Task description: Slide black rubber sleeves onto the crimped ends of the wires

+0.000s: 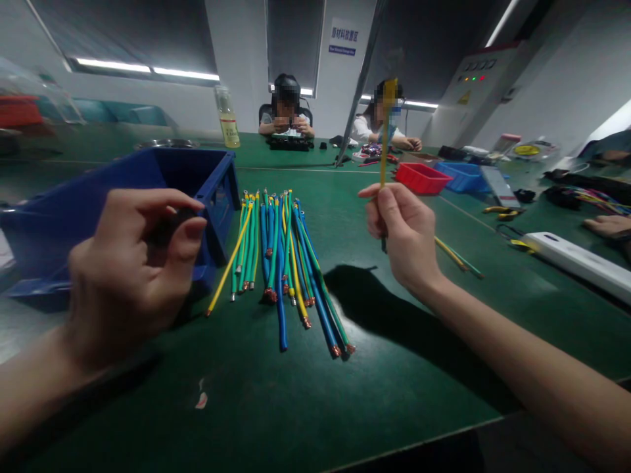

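My right hand [403,231] is raised above the green table [276,394] and pinches a yellow wire [384,131] that stands upright from my fingers. My left hand [129,272] hovers in front of a tilted blue bin [64,226], fingers curled toward the thumb around something small and dark that I cannot make out. Between my hands lies a bundle of blue, green and yellow wires [280,263] with bare copper ends, fanned out on the table.
A red tray [421,177] and a blue tray [461,176] sit further back. Two people work at the far side. A bottle [227,118] stands behind the bin. A white power strip [582,261] and loose wires [456,256] lie at the right.
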A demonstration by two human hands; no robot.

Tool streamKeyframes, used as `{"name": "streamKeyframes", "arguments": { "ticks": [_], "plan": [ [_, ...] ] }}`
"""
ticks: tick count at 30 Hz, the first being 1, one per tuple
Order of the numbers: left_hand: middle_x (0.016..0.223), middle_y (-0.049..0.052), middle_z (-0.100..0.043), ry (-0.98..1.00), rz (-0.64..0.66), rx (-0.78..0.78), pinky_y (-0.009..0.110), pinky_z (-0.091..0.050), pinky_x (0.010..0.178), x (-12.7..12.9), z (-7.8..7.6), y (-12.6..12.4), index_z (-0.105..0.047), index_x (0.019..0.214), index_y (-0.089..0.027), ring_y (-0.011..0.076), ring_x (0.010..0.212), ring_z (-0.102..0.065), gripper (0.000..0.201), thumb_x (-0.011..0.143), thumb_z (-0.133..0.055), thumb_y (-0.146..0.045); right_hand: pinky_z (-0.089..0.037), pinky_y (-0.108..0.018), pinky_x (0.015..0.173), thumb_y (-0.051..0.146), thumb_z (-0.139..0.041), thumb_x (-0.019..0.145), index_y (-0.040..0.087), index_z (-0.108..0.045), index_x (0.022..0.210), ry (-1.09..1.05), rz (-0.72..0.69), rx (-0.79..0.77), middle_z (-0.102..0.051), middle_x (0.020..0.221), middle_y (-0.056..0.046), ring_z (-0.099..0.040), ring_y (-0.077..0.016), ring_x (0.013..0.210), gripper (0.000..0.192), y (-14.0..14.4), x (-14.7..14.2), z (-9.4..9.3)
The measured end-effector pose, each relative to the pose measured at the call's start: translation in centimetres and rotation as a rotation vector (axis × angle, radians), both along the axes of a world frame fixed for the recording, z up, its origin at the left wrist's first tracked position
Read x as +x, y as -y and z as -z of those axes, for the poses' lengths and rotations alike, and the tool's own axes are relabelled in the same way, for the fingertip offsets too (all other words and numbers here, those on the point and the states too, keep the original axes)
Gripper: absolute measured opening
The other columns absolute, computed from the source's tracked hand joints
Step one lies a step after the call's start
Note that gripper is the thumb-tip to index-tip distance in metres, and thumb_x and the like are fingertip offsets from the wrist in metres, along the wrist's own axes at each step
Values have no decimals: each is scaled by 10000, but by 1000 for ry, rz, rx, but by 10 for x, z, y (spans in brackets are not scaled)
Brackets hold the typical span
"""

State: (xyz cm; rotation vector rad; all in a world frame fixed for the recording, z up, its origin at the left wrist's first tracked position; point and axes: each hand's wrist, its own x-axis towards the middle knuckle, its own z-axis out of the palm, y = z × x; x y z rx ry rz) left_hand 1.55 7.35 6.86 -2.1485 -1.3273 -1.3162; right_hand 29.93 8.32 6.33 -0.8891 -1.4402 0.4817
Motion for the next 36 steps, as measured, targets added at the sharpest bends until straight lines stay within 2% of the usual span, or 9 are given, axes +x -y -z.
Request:
{"name": "streamKeyframes", "arguments": {
  "ticks": [4,7,11,14,18,21,25,30,36],
  "plan": [
    [896,8,-573,59,149,50,241,-381,507,11,15,11,-565,1056,-237,105,634,-520,200,864,-514,-264,-317,-259,514,305,-459,954,256,-590,1131,248,54,67,-440,711,23,-386,-104,584,226,9,-10,7],
    [832,-1,-535,157,280,-51,268,-362,505,17,22,16,-568,1069,-243,102,596,-478,225,856,-504,-216,-296,-252,481,307,-438,967,235,-615,971,339,54,91,-415,645,41,-352,-87,524,192,16,-15,12],
    [792,-5,-521,181,376,-128,290,-367,482,15,22,20,-583,1061,-302,121,593,-488,260,833,-527,-189,-315,-239,459,270,-498,938,214,-587,812,502,22,264,-472,609,46,-362,-68,473,165,25,-18,12],
    [813,9,-568,130,434,-163,320,-430,484,11,20,23,-590,1063,-364,159,625,-538,302,816,-547,-196,-363,-249,503,213,-491,929,219,-601,898,563,-1,335,-520,653,26,-436,-89,525,114,29,-19,10],
    [852,-9,-643,161,475,-216,358,-513,575,12,20,27,-569,1126,-412,181,709,-608,399,812,-583,-166,-392,-280,548,142,-446,917,239,-579,1098,516,33,373,-561,752,-8,-477,-126,603,245,30,-19,8],
    [878,-28,-667,203,514,-216,357,-528,637,14,21,29,-599,1103,-412,182,814,-637,408,805,-605,-132,-377,-269,522,136,-467,904,236,-572,1051,606,-20,388,-524,697,5,-460,-118,569,207,29,-19,9],
    [862,-65,-690,143,400,-252,305,-547,586,11,22,30,-600,1102,-454,150,703,-663,336,841,-600,-242,-346,-250,488,151,-555,862,213,-574,943,724,5,419,-508,647,23,-441,-96,529,103,30,-19,9],
    [767,-91,-706,91,291,-217,279,-478,377,6,23,30,-583,1069,-496,145,476,-632,232,864,-534,-398,-343,-244,481,152,-563,862,222,-594,982,754,27,445,-540,639,24,-452,-95,519,143,34,-19,6],
    [734,-79,-720,-33,145,-145,279,-473,435,12,19,30,-600,1041,-444,148,502,-652,196,917,-464,-378,-327,-239,470,161,-585,855,211,-629,1004,812,25,473,-558,627,23,-444,-84,503,164,35,-20,5]
  ]
}}
